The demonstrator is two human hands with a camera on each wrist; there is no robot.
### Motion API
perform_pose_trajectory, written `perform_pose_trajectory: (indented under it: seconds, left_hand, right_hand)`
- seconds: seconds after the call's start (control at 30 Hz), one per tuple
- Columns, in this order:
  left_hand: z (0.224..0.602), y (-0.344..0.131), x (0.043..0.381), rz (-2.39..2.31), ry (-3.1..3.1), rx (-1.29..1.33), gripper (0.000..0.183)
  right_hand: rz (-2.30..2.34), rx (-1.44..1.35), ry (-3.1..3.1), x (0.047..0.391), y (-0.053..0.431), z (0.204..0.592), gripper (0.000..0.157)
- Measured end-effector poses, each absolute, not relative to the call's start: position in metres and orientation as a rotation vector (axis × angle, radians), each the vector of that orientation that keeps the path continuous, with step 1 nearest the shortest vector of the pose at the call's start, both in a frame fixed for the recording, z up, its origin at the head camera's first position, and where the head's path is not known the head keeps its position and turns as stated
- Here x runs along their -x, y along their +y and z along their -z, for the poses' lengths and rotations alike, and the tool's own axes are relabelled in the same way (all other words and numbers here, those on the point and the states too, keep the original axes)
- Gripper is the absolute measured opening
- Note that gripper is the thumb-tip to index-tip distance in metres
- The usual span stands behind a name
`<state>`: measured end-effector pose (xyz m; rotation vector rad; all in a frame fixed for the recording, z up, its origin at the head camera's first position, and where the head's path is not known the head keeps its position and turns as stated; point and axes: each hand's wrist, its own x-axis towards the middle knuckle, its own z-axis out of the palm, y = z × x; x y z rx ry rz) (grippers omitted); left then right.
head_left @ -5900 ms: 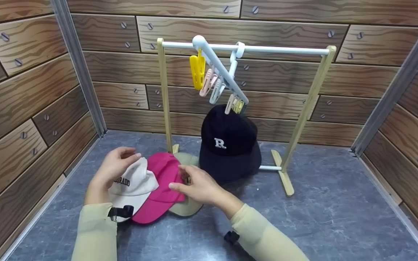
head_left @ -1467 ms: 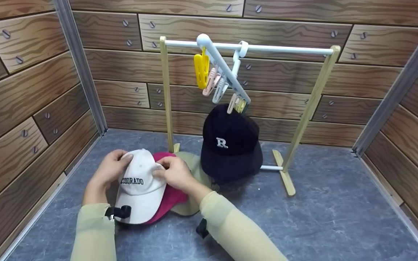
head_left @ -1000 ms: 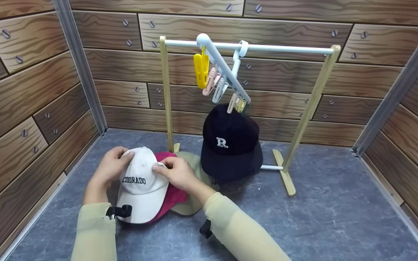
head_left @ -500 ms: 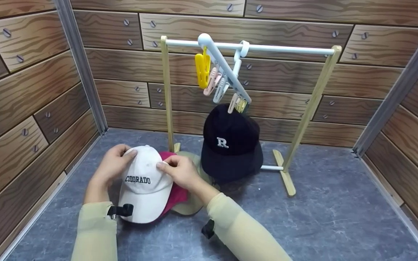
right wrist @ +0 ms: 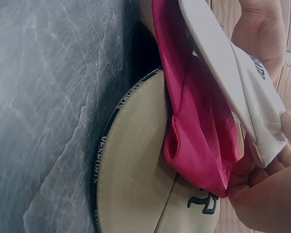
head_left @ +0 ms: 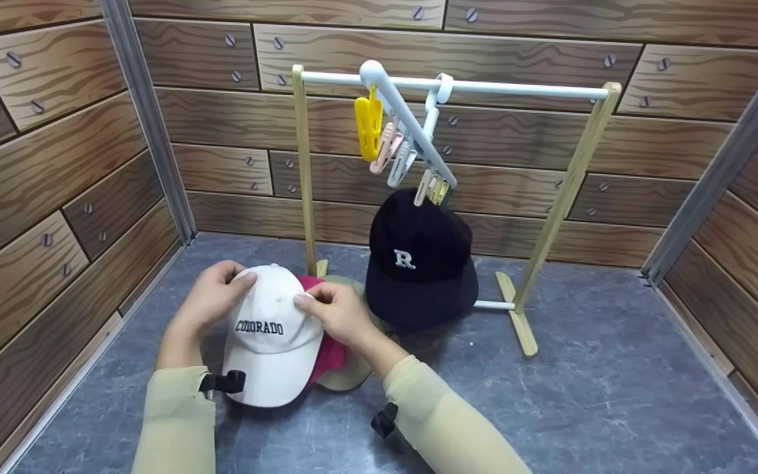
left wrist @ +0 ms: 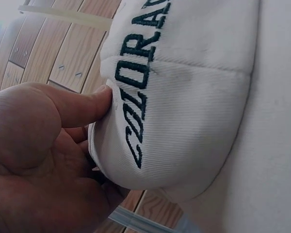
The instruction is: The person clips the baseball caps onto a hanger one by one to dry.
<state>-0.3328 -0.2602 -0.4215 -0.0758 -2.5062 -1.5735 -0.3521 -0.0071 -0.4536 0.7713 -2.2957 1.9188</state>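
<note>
At lower left, the white cap [head_left: 272,339] is pinched by left hand [head_left: 210,296] and right hand [head_left: 343,313]; if snagged, the pink cap [head_left: 331,354] could be dragged.

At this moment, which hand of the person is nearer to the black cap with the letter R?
Right. In the head view, the right hand is just left of the black cap, pinching the white cap; the left hand grips that cap's opposite side, farther left.
</note>
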Motion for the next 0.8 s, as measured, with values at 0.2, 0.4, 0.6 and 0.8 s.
perform_pose_trajectory:
  seconds: [0.2, 0.4, 0.6, 0.8]
  left_hand:
    - [0.419, -0.254, 0.331, 1.572, -2.504, 0.090, 0.024]
    - [0.415, -0.248, 0.330, 1.588, -2.513, 0.108, 0.024]
    - [0.411, -0.242, 0.329, 1.581, -2.526, 0.136, 0.023]
    - [0.406, -0.234, 0.328, 1.519, -2.546, 0.154, 0.021]
  right_hand:
    - [-1.892, -0.726, -2.328, 0.349, 0.000, 0.451, 0.024]
    - [-1.865, -0.713, -2.327, 0.348, 0.008, 0.451, 0.022]
    - [-1.914, -0.710, -2.288, 0.347, 0.016, 0.451, 0.022]
    - [-1.967, -0.675, -2.256, 0.347, 0.024, 0.451, 0.023]
